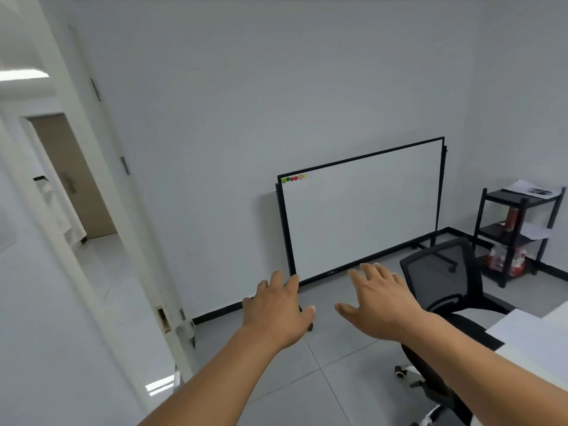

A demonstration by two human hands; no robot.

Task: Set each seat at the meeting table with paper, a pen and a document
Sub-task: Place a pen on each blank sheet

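Standing open at far left of the whiteboard [362,216]: a white door [101,186], with a corridor showing beyond it. Leaning against the grey wall, mid-frame: the whiteboard itself, black-framed, with a row of coloured magnets [293,178] sitting in its top left corner.

Reaching forward in front of the whiteboard's lower left corner: the left hand [278,309], palm down, fingers spread and relaxed, its grip holding nothing. Hovering just right of it, below the whiteboard's bottom edge: the right hand [381,302], likewise spread flat, its grip wide and empty.

Standing right of the whiteboard's lower right corner: a black mesh office chair [445,287], tucked toward the white bench [534,342] showing at the frame's right edge.

Standing further right of the whiteboard, in the room's corner: a black shelf unit [522,232], carrying printed paper sheets [533,189] on top, possibly the documents, though too small for certainty. Sitting on its lower tiers: more paper, a red item, and red-and-white packages.
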